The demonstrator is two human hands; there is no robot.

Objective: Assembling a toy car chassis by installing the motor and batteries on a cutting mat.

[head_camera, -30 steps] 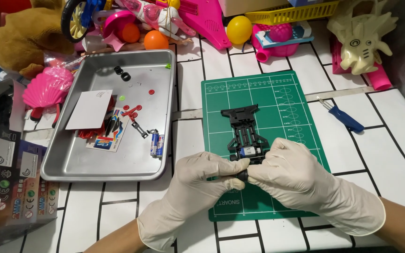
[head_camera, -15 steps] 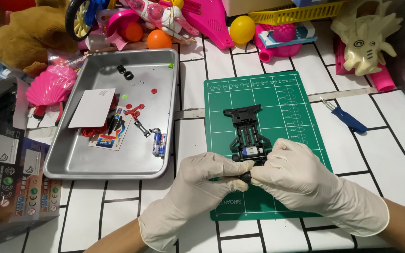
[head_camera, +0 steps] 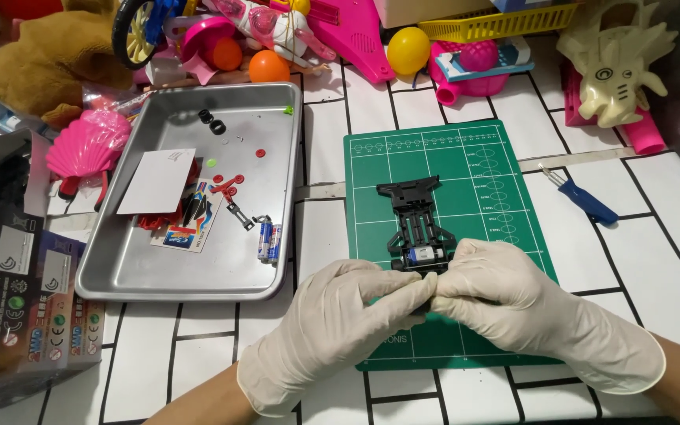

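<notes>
Pinching black toy chassis point(head_camera: 416, 228) rear, gloved fingers point(head_camera: 423, 285) meeting

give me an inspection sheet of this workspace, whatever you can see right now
surface: white table with a black grid of lines; green cutting mat on it
job's things: black toy car chassis on the mat, a small silver motor at its near end
clutter: metal tray with small red parts, black rings, a white card and batteries; blue-handled tool right of the mat
hands: left hand and right hand, both in white gloves, pinched together at the chassis's near end; what they pinch is hidden
cables: nothing seen
surroundings: toys along the far edge, among them a yellow ball and a pink shell; printed boxes at left
</notes>
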